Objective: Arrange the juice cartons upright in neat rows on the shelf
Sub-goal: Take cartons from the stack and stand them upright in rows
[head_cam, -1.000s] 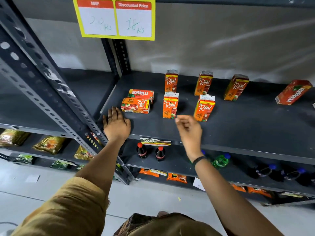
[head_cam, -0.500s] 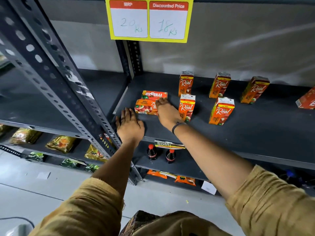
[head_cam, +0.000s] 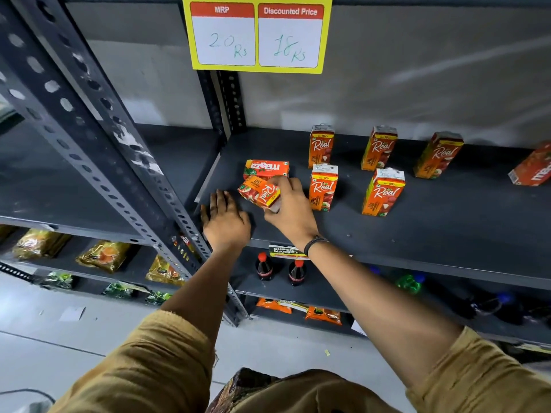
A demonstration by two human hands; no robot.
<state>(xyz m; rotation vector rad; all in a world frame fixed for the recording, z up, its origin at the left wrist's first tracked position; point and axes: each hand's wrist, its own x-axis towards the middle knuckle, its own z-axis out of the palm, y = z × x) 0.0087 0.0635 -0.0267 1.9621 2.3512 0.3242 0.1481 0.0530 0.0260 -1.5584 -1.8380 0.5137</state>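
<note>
1. Gripping a Real carton [head_cam: 258, 194], the right hand [head_cam: 290, 207] had fingers over its top edge and thumb below; the carton was tilted on its side near the front left of the shelf [head_cam: 441, 222]. Whether it was fully lifted off the shelf could not be told.
2. Left hand [head_cam: 224, 219] lay flat and open, palm down, on the shelf's front left corner, holding nothing, just left of the held carton.
3. Maaza carton [head_cam: 266, 169] lay on its side directly behind the held one, touching or nearly so; logo read upside down.
4. Five Real cartons stood upright: back row of three [head_cam: 321, 146], [head_cam: 379, 148], [head_cam: 438, 155]; front row of two [head_cam: 323, 187], [head_cam: 383, 192]. The nearest front carton stood just right of the right hand.
5. Another Maaza carton [head_cam: 532, 169] lay tilted at the far right edge of view, well apart from the rest.
6. Slotted steel upright [head_cam: 89, 135] ran diagonally just left of the left hand.
7. Yellow price sign [head_cam: 258, 34] hung above: MRP 20 Rs, discounted 18 Rs.
8. Lower shelf held two cola bottles [head_cam: 280, 271] below a "Super Market" tag [head_cam: 286, 251]; snack packets [head_cam: 103, 256] sat on the left rack.
</note>
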